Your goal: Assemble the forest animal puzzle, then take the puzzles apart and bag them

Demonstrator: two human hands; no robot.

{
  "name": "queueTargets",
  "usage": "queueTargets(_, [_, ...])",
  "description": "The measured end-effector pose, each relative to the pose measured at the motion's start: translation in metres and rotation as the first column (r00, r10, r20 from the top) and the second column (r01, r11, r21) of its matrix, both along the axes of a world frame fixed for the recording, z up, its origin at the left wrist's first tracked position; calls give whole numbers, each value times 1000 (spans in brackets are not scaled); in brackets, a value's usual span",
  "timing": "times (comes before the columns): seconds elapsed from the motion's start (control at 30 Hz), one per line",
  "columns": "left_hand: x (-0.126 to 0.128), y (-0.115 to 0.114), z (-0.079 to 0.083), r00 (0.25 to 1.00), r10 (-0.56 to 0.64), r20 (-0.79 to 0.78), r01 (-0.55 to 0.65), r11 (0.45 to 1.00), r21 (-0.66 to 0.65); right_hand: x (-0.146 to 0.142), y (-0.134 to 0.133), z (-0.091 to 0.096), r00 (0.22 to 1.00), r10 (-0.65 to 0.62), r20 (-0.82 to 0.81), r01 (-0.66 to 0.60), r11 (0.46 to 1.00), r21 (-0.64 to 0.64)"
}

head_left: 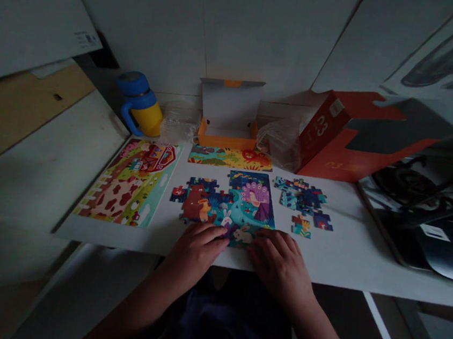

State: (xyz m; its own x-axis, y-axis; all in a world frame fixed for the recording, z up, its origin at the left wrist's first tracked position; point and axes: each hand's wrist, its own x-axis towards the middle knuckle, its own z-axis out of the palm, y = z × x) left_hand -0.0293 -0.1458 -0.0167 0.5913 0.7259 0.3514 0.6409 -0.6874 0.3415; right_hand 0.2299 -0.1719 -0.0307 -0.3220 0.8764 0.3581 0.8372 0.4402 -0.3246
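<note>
A partly assembled jigsaw puzzle (242,206) with a bear, a purple peacock and white rabbits lies flat on the white table before me. On its lower left edge rests my left hand (202,242), palm down with the fingers stretched out. My right hand (279,258) lies over the lower right corner, fingers extended and slightly bent. Neither hand shows a piece lifted off the surface. To the right of the puzzle, several loose puzzle pieces (307,198) sit in a cluster, some touching. The puzzle's bottom edge is partly hidden under my fingers.
A finished farm puzzle (131,184) lies left. Behind are an animal picture strip (230,158), an open orange box (227,141), clear plastic bags (280,140) and a blue-yellow jug (142,106). A red box (347,139) and dark glossy object (437,240) stand right.
</note>
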Motion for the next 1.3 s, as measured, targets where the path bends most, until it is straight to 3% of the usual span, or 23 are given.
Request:
queueTargets(0.17, [-10,-1,3,1000,15,-4,-15,1000,2,1,-1,2,1000,3,3,-3,1000,7])
queueTargets(0.27, [-29,0,3,989,149,-19,-148,989,22,16,1,4,1000,-26,-13,26,999,33])
queueTargets(0.37, [-51,2,-2,954,294,-51,-293,956,27,44,5,6,985,-174,-6,174,982,69])
queueTargets(0.47, [-65,3,-9,934,342,-100,-342,939,18,75,10,7,948,-318,22,317,948,42])
queueTargets(0.63, [-61,3,-12,939,327,-106,-328,945,5,110,17,9,973,-216,78,222,972,-80])
queueTargets(0.9, [-55,1,-6,946,316,-76,-319,947,-44,130,24,10,994,-97,43,101,987,-122])
queueTargets(1.17, [-63,-3,-6,924,376,69,-373,926,-53,136,14,8,987,-161,1,160,985,-64])
queueTargets(1.3, [-63,-4,-7,914,390,113,-383,920,-79,129,7,6,959,-233,-161,221,971,-86])
